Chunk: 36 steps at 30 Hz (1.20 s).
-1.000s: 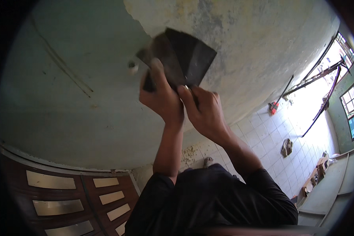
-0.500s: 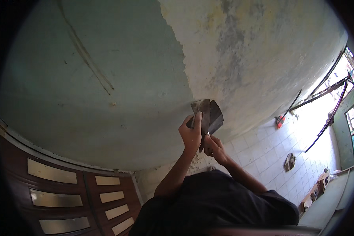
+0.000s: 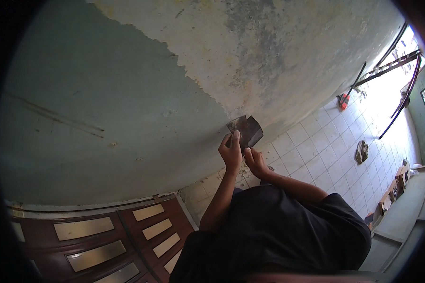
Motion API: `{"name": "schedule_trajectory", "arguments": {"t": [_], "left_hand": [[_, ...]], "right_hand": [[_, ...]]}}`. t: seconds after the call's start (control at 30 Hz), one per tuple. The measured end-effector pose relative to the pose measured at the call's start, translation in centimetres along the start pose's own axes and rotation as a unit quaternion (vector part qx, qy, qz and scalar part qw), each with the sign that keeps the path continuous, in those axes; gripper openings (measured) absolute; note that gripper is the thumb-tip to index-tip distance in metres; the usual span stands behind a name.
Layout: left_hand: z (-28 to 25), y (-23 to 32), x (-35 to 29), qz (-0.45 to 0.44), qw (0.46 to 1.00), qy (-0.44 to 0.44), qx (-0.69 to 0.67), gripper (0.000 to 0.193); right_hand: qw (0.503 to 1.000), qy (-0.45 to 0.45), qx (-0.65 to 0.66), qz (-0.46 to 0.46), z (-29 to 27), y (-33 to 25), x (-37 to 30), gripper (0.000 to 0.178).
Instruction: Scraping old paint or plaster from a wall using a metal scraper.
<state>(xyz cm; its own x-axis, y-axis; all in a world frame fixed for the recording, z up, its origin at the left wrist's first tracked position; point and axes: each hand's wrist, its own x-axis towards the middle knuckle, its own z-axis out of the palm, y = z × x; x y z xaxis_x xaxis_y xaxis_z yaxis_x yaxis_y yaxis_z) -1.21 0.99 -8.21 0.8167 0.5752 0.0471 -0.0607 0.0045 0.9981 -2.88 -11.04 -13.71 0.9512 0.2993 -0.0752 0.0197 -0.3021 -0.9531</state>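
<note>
In front of the wall, my left hand (image 3: 232, 152) is closed, its thumb pressed along a flat metal scraper (image 3: 237, 125) with a flared, worn blade. My right hand (image 3: 256, 162) is closed just below and to the right, around the narrow lower end of the tools. A second dark, flat blade (image 3: 255, 132) overlaps the scraper from the right. Fingers hide the handles, so which hand has which handle cannot be told. Behind the blades, the wall has green paint (image 3: 127, 85) on the left and a bare, stained patch (image 3: 208, 52) with a ragged edge on the right.
Brown doors with pale panels (image 3: 87, 228) stand at lower left. White floor tiles (image 3: 311, 146) run off to the right, with a crumpled cloth (image 3: 361, 152) on them. Beyond are a red-headed broom (image 3: 344, 101), dark metal bars (image 3: 387, 67) and boxes by the right wall (image 3: 393, 191).
My view has turned, so the wall's paint edge and the doors appear shifted and tilted. My hands stay together with the blades, which still overlap.
</note>
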Motion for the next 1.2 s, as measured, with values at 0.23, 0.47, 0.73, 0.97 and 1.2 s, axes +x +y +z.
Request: {"name": "schedule_trajectory", "arguments": {"t": [0.23,0.47,0.73,0.97,1.2], "left_hand": [[-0.5,-2.8,-0.5,-0.021,0.999,-0.010,0.047,0.029],[-0.5,-4.4,-0.4,-0.026,0.996,-0.011,0.080,0.033],[0.0,-7.3,-0.1,-0.005,0.983,-0.022,0.183,0.036],[0.6,-6.3,0.1,0.016,0.987,-0.019,0.158,0.036],[1.6,-4.1,0.4,0.051,0.998,0.029,0.032,0.034]], "right_hand": [[0.999,-0.028,-0.013,0.041,0.1,3.2,0.8,0.052],[0.971,-0.208,0.093,0.071,-0.1,7.7,2.0,0.036],[0.975,-0.076,-0.086,0.190,1.2,7.2,1.9,0.036],[0.986,0.031,-0.101,0.131,0.8,7.6,2.0,0.034],[0.988,0.043,-0.115,0.098,-0.2,4.9,4.1,0.033]]}}
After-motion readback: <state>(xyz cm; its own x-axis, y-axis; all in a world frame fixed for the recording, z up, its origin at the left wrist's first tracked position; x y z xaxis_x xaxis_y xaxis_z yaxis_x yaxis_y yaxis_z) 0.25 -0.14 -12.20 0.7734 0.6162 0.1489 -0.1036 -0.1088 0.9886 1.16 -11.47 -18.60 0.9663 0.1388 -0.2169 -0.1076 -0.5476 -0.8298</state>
